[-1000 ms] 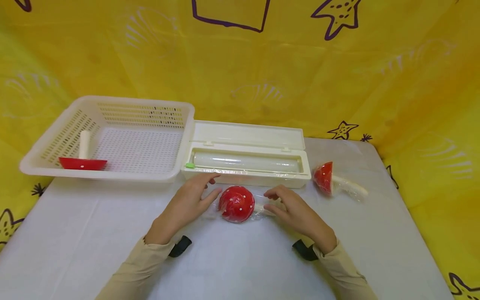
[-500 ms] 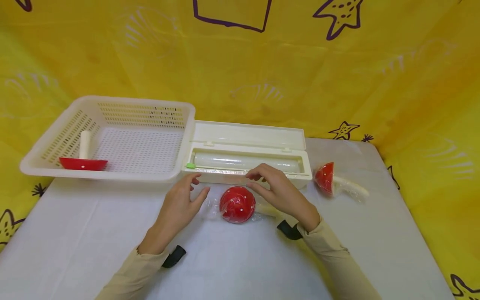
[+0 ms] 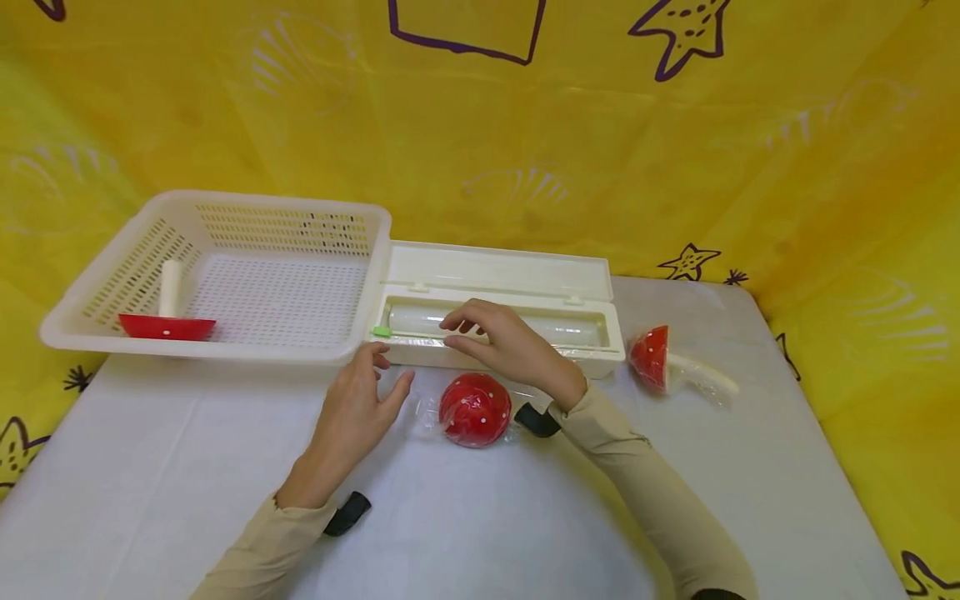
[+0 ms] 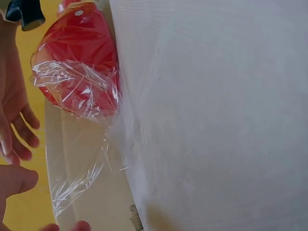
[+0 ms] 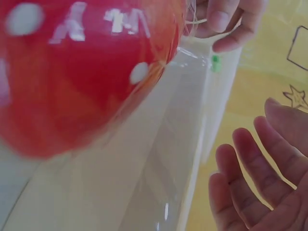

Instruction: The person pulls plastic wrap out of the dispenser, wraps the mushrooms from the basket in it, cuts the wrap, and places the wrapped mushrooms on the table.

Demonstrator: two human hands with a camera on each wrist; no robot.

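Observation:
A toy mushroom with a red, white-dotted cap [image 3: 475,410] lies in clear plastic film in front of an open cling film box [image 3: 495,358]. The film roll [image 3: 566,331] rests inside the box. My left hand [image 3: 351,421] is left of the mushroom, fingertips by the box's front left corner, thumb apart and holding nothing. My right hand [image 3: 506,343] hovers over the box's front edge, fingers loosely bent and nothing in them. In the right wrist view the right fingers [image 5: 255,168] are spread beside the box, apart from the cap. The mushroom's stem is mostly hidden by the right arm.
A white plastic basket [image 3: 225,357] at the left holds another toy mushroom [image 3: 167,327], cap down. At the right lies a film-wrapped toy mushroom [image 3: 651,358]. The box's lid [image 3: 498,271] is raised behind it, with a green slider [image 3: 382,332] at its left end.
My right hand has moved left and up from the mushroom's stem to above the box. The left hand has drawn slightly left, away from the cap. The mushroom stays in place.

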